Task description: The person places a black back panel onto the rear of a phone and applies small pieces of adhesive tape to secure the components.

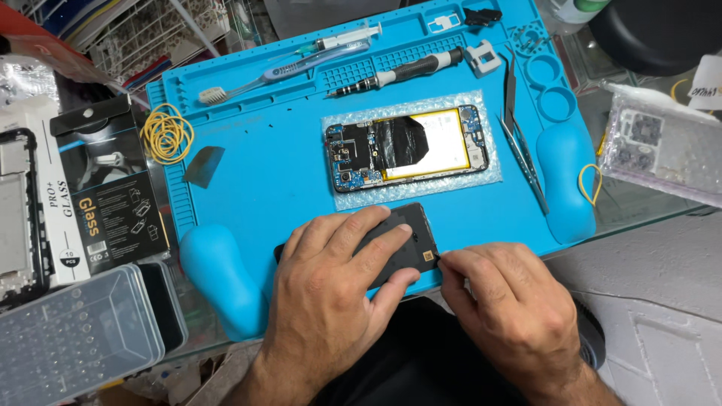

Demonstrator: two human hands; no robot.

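Observation:
My left hand (331, 289) presses flat on a black phone back cover (410, 237) at the near edge of a blue repair mat (263, 165). My right hand (511, 308) pinches at the cover's right end, fingertips touching its corner; whether it holds a small tool is hidden. Beyond the hands lies an opened phone (406, 146) on a sheet of bubble wrap (338, 199), its circuit boards and yellow-edged battery exposed, with black film over the middle.
A screwdriver (398, 75), toothbrush (278, 74), syringe (342, 39), tweezers (523, 143), yellow rubber bands (165, 134) and a dark pick (203, 165) lie on the mat. A screen-protector box (113, 188) and clear plastic case (75, 331) sit left; a bagged part (662, 146) right.

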